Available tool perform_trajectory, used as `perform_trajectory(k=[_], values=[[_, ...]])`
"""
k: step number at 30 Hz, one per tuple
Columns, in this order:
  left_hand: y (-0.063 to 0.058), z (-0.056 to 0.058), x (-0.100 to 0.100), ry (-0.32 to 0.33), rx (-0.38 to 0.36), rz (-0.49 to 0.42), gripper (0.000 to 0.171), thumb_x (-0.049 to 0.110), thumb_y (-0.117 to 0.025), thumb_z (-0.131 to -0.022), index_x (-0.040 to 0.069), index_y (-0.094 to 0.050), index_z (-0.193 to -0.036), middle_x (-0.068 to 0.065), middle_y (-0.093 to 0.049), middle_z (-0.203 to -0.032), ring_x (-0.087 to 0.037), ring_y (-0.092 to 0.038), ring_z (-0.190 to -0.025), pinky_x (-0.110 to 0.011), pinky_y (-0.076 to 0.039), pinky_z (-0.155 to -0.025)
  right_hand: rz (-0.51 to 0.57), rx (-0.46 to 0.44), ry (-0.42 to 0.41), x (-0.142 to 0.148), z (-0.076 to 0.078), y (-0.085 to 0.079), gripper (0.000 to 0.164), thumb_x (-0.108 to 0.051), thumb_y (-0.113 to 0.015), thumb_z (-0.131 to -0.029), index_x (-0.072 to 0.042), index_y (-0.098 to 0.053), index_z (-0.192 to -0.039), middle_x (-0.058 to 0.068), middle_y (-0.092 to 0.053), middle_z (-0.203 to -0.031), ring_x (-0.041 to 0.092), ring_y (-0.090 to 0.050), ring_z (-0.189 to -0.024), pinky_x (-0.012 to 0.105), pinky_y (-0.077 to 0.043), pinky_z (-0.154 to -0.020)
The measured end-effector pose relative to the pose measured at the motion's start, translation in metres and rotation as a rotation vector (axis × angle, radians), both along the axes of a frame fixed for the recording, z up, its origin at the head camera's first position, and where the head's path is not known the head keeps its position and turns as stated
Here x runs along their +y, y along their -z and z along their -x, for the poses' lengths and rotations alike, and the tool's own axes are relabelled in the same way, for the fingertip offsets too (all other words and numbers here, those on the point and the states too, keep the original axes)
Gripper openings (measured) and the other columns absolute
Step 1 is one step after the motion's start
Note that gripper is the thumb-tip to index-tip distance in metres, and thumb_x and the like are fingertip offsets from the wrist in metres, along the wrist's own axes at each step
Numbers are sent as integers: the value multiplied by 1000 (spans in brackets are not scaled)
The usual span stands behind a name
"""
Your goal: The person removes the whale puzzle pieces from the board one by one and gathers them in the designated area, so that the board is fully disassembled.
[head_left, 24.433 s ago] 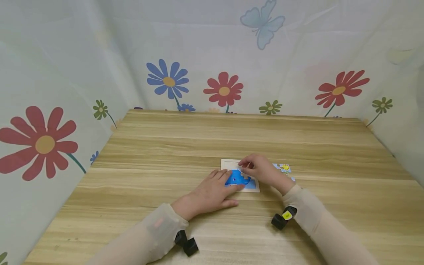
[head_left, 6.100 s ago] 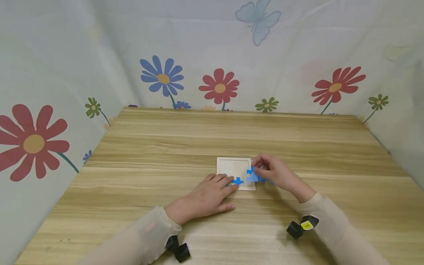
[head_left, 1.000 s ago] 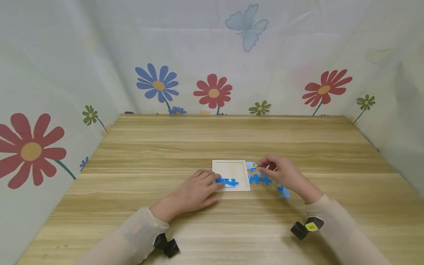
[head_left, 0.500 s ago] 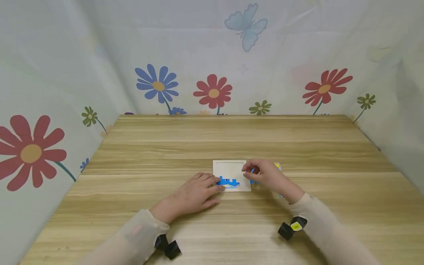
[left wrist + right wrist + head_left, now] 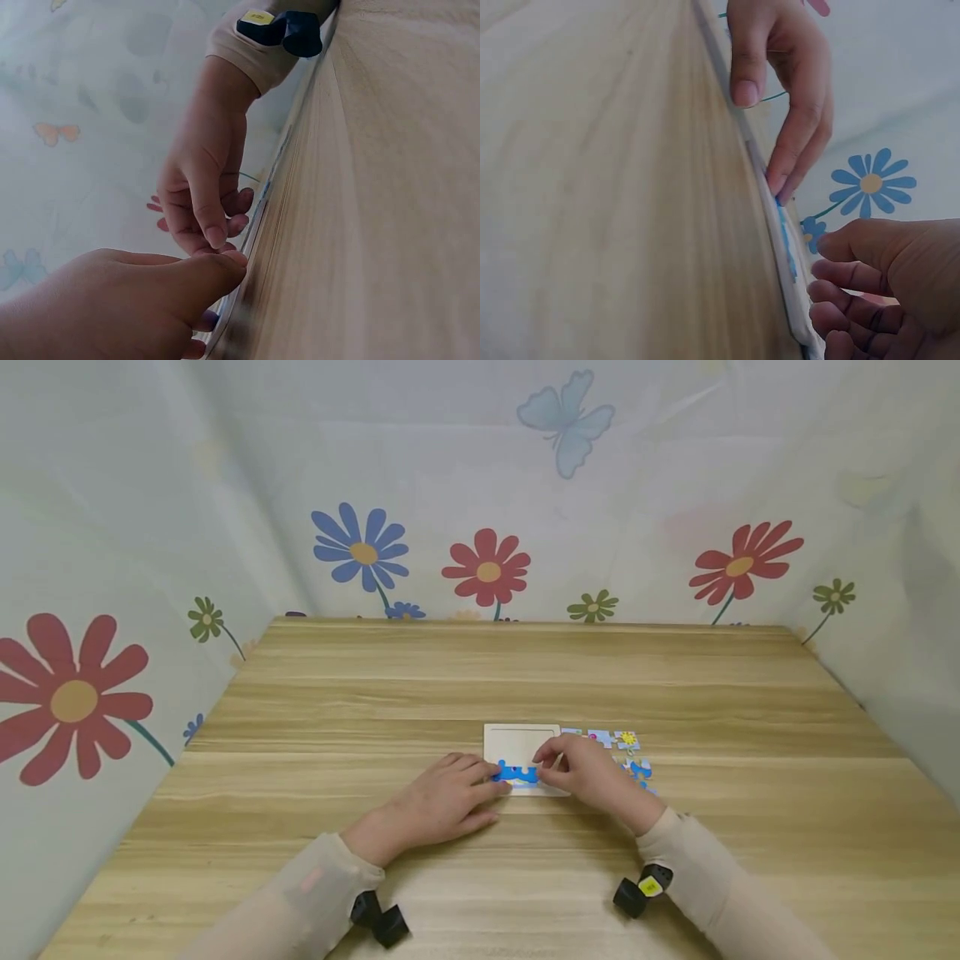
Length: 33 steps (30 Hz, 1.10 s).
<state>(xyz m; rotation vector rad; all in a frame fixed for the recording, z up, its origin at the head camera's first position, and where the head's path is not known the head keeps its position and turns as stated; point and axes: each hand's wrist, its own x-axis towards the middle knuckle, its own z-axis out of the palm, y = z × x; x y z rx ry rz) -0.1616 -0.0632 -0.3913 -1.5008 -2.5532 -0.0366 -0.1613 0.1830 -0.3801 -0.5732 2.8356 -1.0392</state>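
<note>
My left hand point(image 5: 438, 797) rests palm down, its fingertips on the left side of a pale wooden puzzle tray point(image 5: 513, 729). Along the tray's lower part lies a short row of blue puzzle pieces point(image 5: 516, 773), partly under the left fingertips. Over the tray's right side my right hand point(image 5: 588, 772) reaches in, thumb and index finger slightly apart at the row's right end. In the right wrist view, the right fingers point(image 5: 829, 292) are loosely bent with nothing visible between them. In the left wrist view, the left thumb overlaps the right fingertips.
Loose puzzle pieces lie right of the tray, including one with a yellow sun point(image 5: 628, 740), a pale one point(image 5: 598, 737) and a blue one point(image 5: 640, 769). The right hand covers others. A flower-printed curtain point(image 5: 637, 527) stands behind the wooden table point(image 5: 420, 677).
My right hand has moved left from the loose pieces to over the tray. The left hand has stayed at the tray. Earlier, the tray held most of a whale picture; now a short row shows.
</note>
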Motion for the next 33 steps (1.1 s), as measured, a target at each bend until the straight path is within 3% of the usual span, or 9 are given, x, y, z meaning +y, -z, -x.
perform_trajectory(k=[5,10,33], values=[[1,-1,0,-9,-16,-6,40,44,-54,-95,23,-61,-129,-3,-59,-133,-22,-53,-123,-41,-42,-105,-17,31,12,-3,-2,6,9,-11,-67,-85,-7,-71,-91,2,-62,-83,8,-49,-69,21,-43,-64],[0,-1,0,-14,-28,-15,41,44,-55,-95,22,-61,-129,-3,-59,-132,-22,-53,-123,-42,-43,-104,-34,58,14,-5,-3,7,8,-13,-68,-84,-8,-71,-90,1,-60,-82,7,-47,-67,21,-41,-63],[0,-2,1,-23,-48,-44,39,43,-57,-94,22,-63,-127,-2,-60,-129,-22,-54,-120,-40,-43,-104,-8,36,9,-4,-3,7,10,-12,-68,-85,-8,-67,-94,2,-59,-84,9,-46,-68,22,-40,-63]])
